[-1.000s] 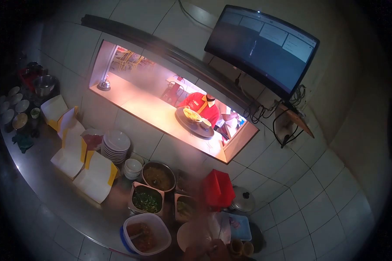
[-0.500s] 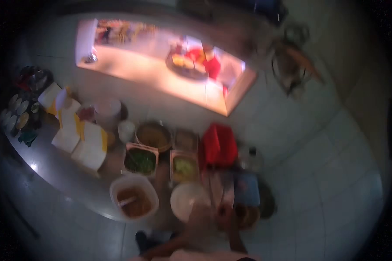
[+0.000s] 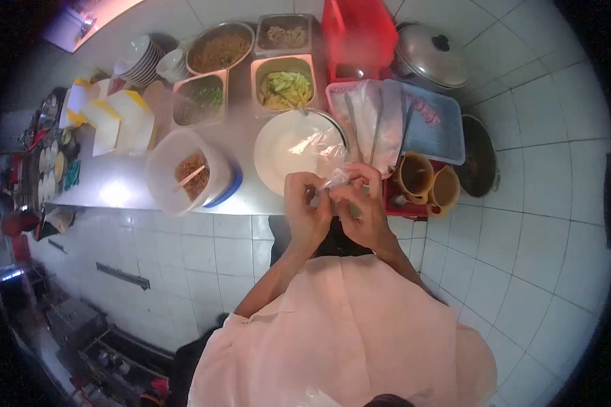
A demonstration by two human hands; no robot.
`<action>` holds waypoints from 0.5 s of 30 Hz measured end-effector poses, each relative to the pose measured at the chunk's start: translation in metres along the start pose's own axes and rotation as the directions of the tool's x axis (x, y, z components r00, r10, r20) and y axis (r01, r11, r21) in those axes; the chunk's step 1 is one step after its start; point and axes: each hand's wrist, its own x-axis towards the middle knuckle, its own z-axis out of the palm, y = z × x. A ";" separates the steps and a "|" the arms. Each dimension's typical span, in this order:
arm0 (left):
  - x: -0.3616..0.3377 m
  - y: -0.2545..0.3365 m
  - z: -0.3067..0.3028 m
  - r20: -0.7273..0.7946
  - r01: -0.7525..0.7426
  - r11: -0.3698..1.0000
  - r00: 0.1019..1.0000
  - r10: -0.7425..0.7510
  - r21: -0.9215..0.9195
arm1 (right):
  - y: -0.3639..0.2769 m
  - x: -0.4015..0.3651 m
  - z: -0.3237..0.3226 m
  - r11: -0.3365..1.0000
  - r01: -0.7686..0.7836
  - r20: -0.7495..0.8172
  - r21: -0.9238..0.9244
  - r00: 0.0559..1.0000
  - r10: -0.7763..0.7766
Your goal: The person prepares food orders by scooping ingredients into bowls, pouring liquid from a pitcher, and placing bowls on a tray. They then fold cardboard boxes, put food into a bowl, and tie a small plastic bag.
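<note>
My left hand [image 3: 305, 209] and my right hand [image 3: 363, 205] meet at the counter's front edge. Between them a small clear plastic bag [image 3: 335, 178] is pinched, its upper part spreading over the white plates [image 3: 278, 152] behind. The fingertips of both hands are closed on the plastic. Right behind my right hand lies a stack of clear plastic bags [image 3: 377, 125], resting across a pink tray and a blue one. To the left of my left hand stands a white tub [image 3: 161, 173] with brown minced food and a light-handled utensil inside.
Metal containers hold cut green vegetables [image 3: 285, 87], chopped greens [image 3: 206, 98] and pale shredded food [image 3: 288, 36]. Farther back are a bowl of brown food [image 3: 218, 51], a red bin [image 3: 360, 34] and a lidded pot [image 3: 433, 54]. Orange-brown mugs [image 3: 443, 190] stand at right.
My view has tilted down and swung, so the lit window has shifted to the upper left corner. Both hands, blurred before, are now clearly together on the plastic bag.
</note>
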 end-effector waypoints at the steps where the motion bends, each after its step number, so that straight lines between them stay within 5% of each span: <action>1: -0.003 -0.003 0.000 -0.026 -0.049 0.998 0.998 0.050 0.048 | 0.004 -0.001 0.005 0.998 -0.058 -0.009 -0.025 0.998 0.058; 6: -0.009 0.000 -0.010 -0.042 -0.044 0.999 0.998 0.044 0.001 | 0.009 0.008 0.018 0.970 -0.085 0.037 -0.227 0.995 0.096; 10: -0.014 -0.019 -0.028 0.075 0.241 0.955 0.970 -0.231 -0.174 | 0.003 0.002 0.009 0.987 -0.123 0.025 -0.107 0.992 0.126; 13: -0.004 -0.029 -0.034 -0.010 0.221 0.927 0.972 -0.235 -0.303 | 0.009 -0.022 -0.030 0.984 -0.120 -0.212 -0.131 0.973 0.091; 15: 0.004 -0.034 -0.039 -0.030 0.249 0.916 0.962 -0.272 -0.314 | 0.053 -0.077 -0.045 0.905 -0.426 -0.582 -0.018 0.740 0.336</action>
